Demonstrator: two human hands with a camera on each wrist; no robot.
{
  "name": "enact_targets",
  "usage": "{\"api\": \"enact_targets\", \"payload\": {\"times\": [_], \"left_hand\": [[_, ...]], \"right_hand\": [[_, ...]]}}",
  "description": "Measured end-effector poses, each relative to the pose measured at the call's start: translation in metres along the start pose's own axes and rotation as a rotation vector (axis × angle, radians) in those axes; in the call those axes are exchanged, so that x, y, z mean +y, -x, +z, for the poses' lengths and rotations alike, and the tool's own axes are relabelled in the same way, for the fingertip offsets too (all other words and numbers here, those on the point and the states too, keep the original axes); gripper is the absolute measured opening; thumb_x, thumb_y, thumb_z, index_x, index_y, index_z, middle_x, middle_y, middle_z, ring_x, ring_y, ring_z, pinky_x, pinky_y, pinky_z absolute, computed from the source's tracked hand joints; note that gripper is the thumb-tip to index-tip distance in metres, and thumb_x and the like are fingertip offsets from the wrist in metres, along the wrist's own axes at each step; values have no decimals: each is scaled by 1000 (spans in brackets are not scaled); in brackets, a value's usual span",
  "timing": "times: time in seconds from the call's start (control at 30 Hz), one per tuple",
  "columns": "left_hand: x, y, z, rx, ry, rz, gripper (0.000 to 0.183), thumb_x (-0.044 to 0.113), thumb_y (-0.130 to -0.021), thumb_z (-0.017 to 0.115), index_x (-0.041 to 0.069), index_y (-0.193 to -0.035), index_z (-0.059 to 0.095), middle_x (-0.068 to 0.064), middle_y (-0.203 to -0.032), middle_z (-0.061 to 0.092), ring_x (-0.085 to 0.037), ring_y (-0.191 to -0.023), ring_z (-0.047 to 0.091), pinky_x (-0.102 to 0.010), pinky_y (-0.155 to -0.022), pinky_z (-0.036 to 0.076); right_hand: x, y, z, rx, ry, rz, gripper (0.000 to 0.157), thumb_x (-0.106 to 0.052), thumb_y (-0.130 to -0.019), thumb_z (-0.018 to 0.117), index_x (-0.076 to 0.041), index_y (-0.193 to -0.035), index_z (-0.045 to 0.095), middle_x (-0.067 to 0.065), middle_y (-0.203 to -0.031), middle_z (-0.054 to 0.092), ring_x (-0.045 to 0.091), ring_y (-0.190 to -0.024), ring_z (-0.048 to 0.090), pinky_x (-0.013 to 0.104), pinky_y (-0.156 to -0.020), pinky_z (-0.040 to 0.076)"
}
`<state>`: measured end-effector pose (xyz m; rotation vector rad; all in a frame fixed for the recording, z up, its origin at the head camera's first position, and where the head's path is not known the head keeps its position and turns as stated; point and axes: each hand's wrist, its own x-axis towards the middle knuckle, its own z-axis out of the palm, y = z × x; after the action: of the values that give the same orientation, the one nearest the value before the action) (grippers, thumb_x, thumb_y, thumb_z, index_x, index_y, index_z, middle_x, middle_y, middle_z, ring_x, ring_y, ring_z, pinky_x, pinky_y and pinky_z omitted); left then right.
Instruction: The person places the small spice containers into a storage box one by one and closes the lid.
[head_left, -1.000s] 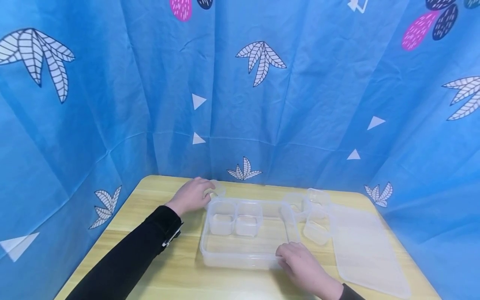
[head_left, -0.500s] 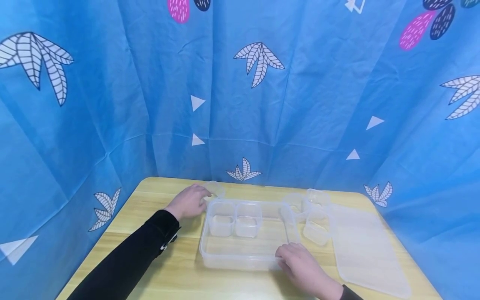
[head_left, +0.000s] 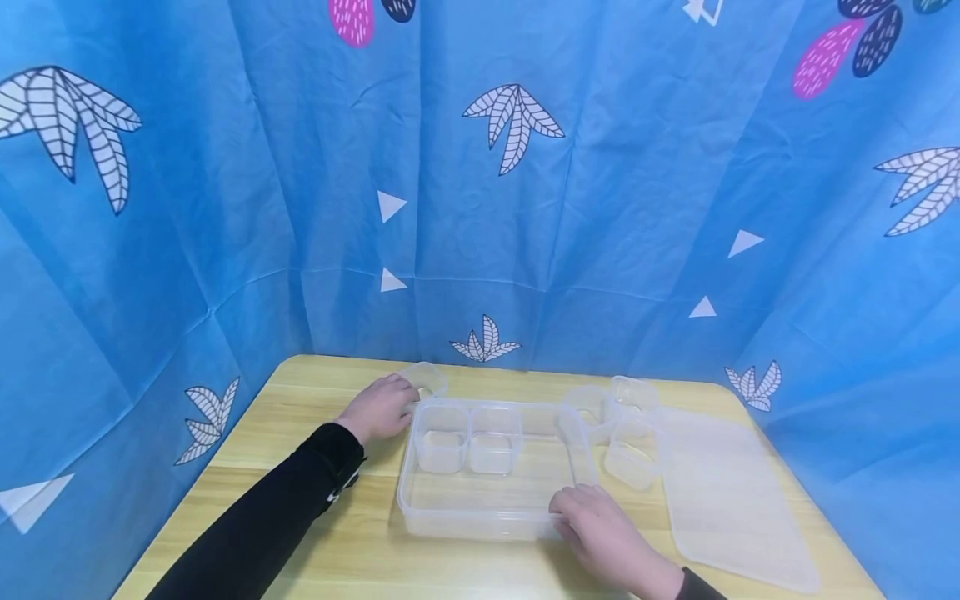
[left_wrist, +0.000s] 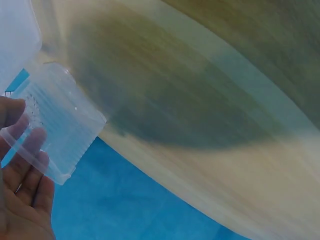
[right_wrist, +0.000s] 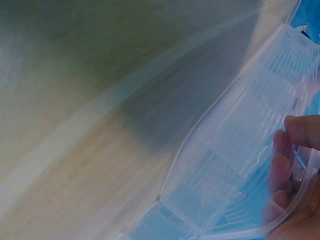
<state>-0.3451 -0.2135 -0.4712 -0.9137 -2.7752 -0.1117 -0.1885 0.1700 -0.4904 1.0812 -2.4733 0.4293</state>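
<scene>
A worktop (head_left: 352, 546) of pale yellow wood grain, its far corners rounded, is enclosed behind and on both sides by a blue curtain (head_left: 637, 167), whose cloth is creased by vertical folds and one roughly horizontal line. The curtain is printed with black-outlined white leaf sprigs (head_left: 514, 146) and scattered white triangles (head_left: 389, 206), while two clusters of pink petals (head_left: 827, 58) and dark petals (head_left: 877, 42) flecked with white are cut off by the top edge of the head view. Broad, soft-edged shadows (left_wrist: 190, 120) are cast across the worktop in both wrist views.
</scene>
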Motion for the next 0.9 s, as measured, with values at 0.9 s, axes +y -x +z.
{"api": "enact_targets", "payload": {"times": [0.9], "left_hand": [[5, 5, -3, 31, -62, -11, 12, 10, -92, 72, 16, -84, 64, -1, -91, 69, -24, -89, 61, -44, -86, 51]], "right_hand": [[0, 1, 2, 10, 14, -1, 30, -5, -76, 79, -22, -87, 58, -20, -78, 53, -2, -72, 45, 19, -65, 42]]}}
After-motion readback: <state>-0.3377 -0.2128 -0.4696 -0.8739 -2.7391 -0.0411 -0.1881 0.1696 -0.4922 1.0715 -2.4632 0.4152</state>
